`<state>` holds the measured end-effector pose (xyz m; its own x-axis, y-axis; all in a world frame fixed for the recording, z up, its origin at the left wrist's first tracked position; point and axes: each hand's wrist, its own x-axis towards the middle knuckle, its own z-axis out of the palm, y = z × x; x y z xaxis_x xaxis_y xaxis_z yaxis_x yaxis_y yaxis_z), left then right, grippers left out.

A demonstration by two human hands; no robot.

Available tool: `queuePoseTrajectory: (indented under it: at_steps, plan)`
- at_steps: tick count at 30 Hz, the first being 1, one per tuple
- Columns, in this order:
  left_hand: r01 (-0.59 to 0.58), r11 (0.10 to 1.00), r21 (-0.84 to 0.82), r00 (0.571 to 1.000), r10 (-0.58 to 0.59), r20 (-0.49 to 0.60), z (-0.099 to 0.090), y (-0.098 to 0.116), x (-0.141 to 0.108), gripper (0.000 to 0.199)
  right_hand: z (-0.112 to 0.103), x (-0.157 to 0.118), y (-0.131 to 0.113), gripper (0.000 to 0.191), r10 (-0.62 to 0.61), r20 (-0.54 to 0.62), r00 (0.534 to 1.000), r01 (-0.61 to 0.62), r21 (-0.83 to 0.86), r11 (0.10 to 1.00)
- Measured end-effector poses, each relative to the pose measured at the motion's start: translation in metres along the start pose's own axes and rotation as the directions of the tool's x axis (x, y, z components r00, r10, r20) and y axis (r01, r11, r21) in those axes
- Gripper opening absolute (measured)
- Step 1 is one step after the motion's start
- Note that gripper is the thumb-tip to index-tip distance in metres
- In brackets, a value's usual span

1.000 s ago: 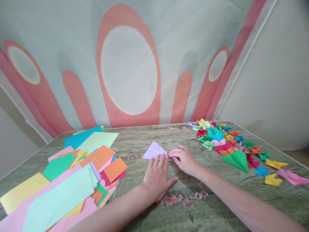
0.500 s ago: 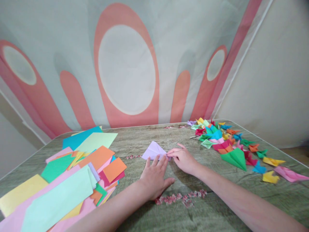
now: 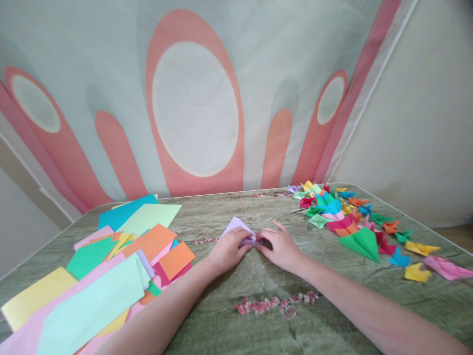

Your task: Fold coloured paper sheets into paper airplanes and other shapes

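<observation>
A folded sheet of lilac origami paper (image 3: pixel 235 224) lies at the middle of the table, its pointed top facing away from me. My left hand (image 3: pixel 229 250) covers its near left part, with fingers and thumb closed on the near edge. At the right corner, my right hand (image 3: pixel 280 246) pinches the paper between thumb and fingertips, little finger raised. Both hands rest close together at the table top. The fold beneath my left fingers is partly hidden.
Loose coloured sheets, among them a mint one (image 3: pixel 94 301) and an orange one (image 3: pixel 177 260), overlap on the left. Several folded paper figures, including a green paper plane (image 3: pixel 360 244), crowd the right side. A printed cloth (image 3: pixel 195 182) hangs behind the wood-patterned table (image 3: pixel 207 320).
My left hand has gone from lying flat with spread fingers to gripping the near edge of the lilac paper. My right hand has stayed at the right corner, its fingers now more curled.
</observation>
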<state>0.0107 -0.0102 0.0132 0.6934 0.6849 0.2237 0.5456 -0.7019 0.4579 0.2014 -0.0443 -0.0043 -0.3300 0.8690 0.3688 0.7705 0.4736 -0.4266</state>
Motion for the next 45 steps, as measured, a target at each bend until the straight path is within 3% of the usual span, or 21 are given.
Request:
queuePoseTrajectory:
  at_steps: [6,18,34,45]
  plan:
    - [0.018,0.999,-0.049,1.0,-0.018,0.007,0.0,-0.004,0.0,0.008,-0.001,-0.001,-0.003,0.007,0.004,0.033,0.999,-0.004,0.015,1.0]
    - [-0.008,1.0,-0.01,0.999,0.008,0.036,0.0,0.001,0.0,0.02,-0.011,0.004,0.002,0.014,0.029,0.198,0.98,-0.05,0.101,0.994]
    - [0.195,0.98,0.028,0.978,-0.192,-0.082,0.009,0.003,0.003,0.023,-0.001,0.005,0.001,0.018,0.087,0.099,0.991,-0.101,0.144,0.984]
    - [0.188,0.98,0.059,0.978,-0.181,-0.108,0.013,-0.001,0.003,0.017,-0.001,0.003,-0.002,0.015,0.112,0.066,0.991,-0.124,0.207,0.97]
